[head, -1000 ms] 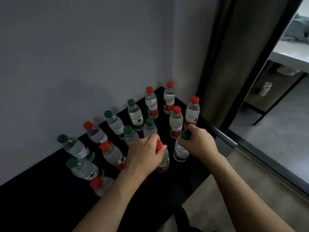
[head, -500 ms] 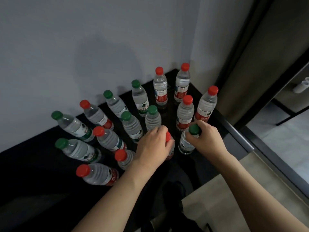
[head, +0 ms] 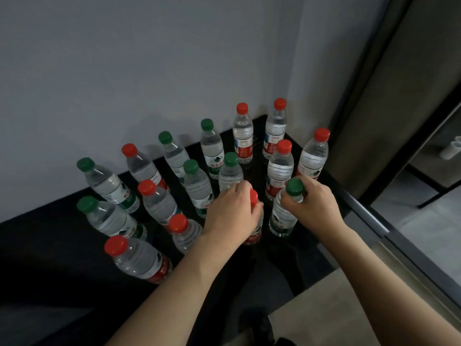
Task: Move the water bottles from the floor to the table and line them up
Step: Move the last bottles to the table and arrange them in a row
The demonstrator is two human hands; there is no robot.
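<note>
Head view: left hand [head: 230, 213] grips red-capped bottle [head: 253, 197] by the neck, right hand [head: 315, 206] grips green-capped bottle [head: 294, 187] likewise. Both stand on black worktop [head: 50, 245], at the cluster's near edge, probably being settled into rows.

looks like an office or some plain indoor room: bare grey wall [head: 124, 71], dark table [head: 50, 258], glass partition [head: 424, 183] with black frame

Left hand [head: 230, 213] hides red-capped bottle [head: 254, 236] neck.
</note>
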